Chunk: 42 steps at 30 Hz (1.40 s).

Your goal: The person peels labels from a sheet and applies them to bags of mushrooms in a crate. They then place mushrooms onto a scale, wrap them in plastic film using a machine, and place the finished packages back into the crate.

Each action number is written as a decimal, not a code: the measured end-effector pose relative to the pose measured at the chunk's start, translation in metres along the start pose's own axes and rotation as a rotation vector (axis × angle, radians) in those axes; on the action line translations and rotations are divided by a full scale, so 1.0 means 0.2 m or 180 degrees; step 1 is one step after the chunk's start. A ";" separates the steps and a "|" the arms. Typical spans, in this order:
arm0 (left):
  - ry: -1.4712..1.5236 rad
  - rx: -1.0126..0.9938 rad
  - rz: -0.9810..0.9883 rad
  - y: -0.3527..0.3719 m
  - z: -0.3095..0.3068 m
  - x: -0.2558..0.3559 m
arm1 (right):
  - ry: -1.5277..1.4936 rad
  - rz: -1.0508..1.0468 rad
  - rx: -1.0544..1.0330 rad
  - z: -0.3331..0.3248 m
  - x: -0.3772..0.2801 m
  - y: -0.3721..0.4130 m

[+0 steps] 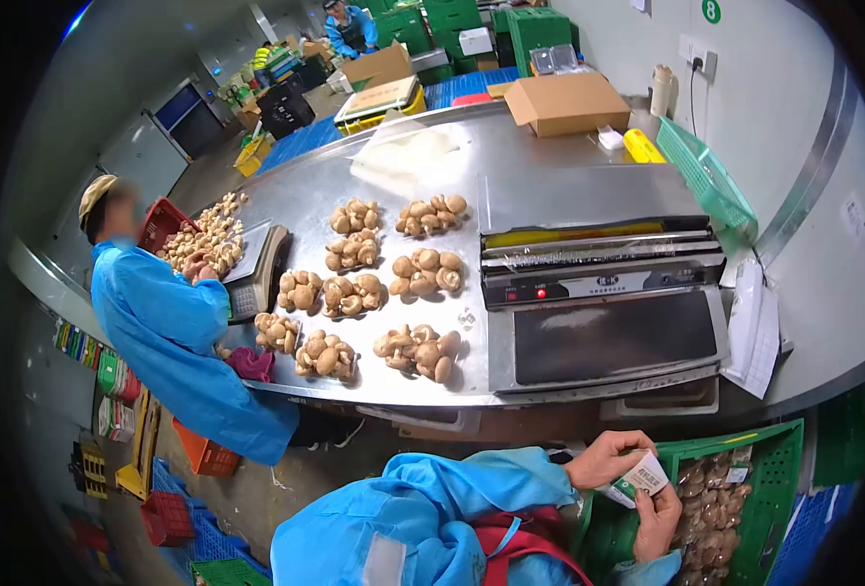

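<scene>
My left hand (pixel 603 457) and my right hand (pixel 657 523) meet low in the view, below the steel table's front edge. Between them they pinch a small white and green label pack (pixel 642 477), the left from above and the right from below. Both arms wear blue sleeves. Just to the right of my hands stands a green crate (pixel 779 444) with wrapped mushrooms (pixel 711 503) in it.
The steel table (pixel 306 200) carries several mushroom portions (pixel 420 352) beside a film-wrapping machine (pixel 603 283). At the left a co-worker in a blue gown (pixel 174 337) handles mushrooms by a scale (pixel 257 273). A cardboard box (pixel 564 103) and a green basket (pixel 706 176) sit at the far end.
</scene>
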<state>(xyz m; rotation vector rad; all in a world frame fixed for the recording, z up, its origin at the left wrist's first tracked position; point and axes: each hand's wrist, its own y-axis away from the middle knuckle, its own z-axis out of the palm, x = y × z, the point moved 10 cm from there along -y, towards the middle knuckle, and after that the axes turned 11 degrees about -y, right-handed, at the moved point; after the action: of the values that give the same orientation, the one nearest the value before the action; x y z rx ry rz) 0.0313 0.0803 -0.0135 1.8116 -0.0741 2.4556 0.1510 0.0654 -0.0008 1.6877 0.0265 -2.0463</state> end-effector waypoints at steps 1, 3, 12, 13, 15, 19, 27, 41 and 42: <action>-0.0030 0.0032 0.0120 0.02 0.01 0.00 | 0.0137 -0.0153 0.0018 -0.01 -0.02 0.01; -0.0074 0.0062 0.0255 0.04 0.01 0.02 | -0.0286 -0.0327 0.0055 0.03 -0.08 0.02; -0.1881 -0.0087 0.1128 0.14 0.17 0.28 | -0.1130 0.0567 -0.0615 -0.10 0.09 0.08; -0.1960 -0.0138 0.1122 0.15 0.19 0.25 | -0.1023 0.0546 -0.0613 -0.12 0.09 0.09; -0.2008 -0.0108 0.1010 0.15 0.22 0.21 | -0.0926 0.0413 -0.0518 -0.19 0.10 0.10; -0.2063 0.0208 0.0714 0.17 0.20 0.12 | 0.0323 -0.0609 -0.0393 -0.29 -0.04 0.09; -0.2774 0.1029 0.0326 0.30 0.00 -0.09 | 0.1102 -0.1776 0.1425 -0.93 -0.62 0.28; -0.3590 0.0599 0.1026 0.32 0.30 0.11 | 0.3869 -0.0136 -0.0343 -0.99 0.38 -0.53; -0.3230 0.0734 0.0726 0.31 0.28 0.09 | 0.3855 -0.0137 -0.0355 -0.96 0.33 -0.48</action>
<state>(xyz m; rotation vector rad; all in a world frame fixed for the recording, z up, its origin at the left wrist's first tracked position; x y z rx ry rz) 0.0721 0.0151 0.0216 3.0851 -0.0635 1.4130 0.2844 0.1866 -0.1359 2.5561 0.5487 -0.7433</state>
